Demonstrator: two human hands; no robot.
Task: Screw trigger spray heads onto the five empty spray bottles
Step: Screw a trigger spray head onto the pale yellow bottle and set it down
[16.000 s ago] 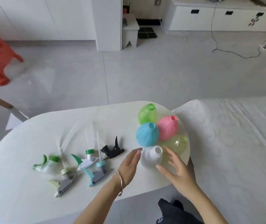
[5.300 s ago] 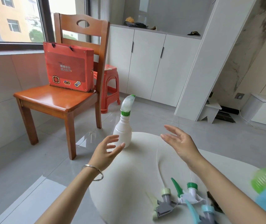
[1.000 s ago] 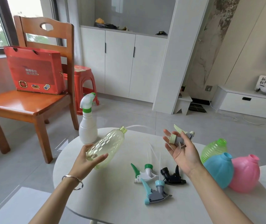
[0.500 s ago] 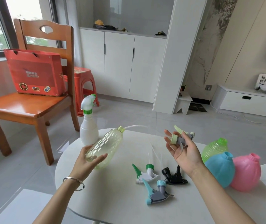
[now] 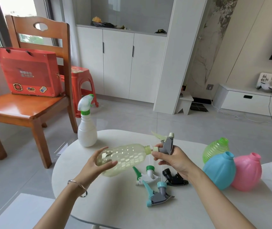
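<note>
A person's two bare hands work above a round white table. The left hand is wrapped around the base of a clear yellow-tinted bottle, held on its side with its threaded neck pointing toward the right hand. That hand pinches a grey trigger head with a pale collar, the collar touching or just short of the bottle's mouth; its thin dip tube appears to run into the bottle, though it is hard to trace.

The bottle looks empty, thin-walled and dimpled, so it is probably very light and would flex under a hard squeeze. Holding it low on the body seems sound, while the ridged collar is the natural part to turn. The smooth plastic could slip.

Just right of the bottle, three loose heads lie on the table: a green and white head, a teal and grey head and a black head. Farther right stand three round, open-necked bottles, glossy and opaque except the first: a ribbed green bottle, a blue bottle and a pink bottle. Behind the clear bottle, a white bottle stands upright with its head already fitted.
</note>
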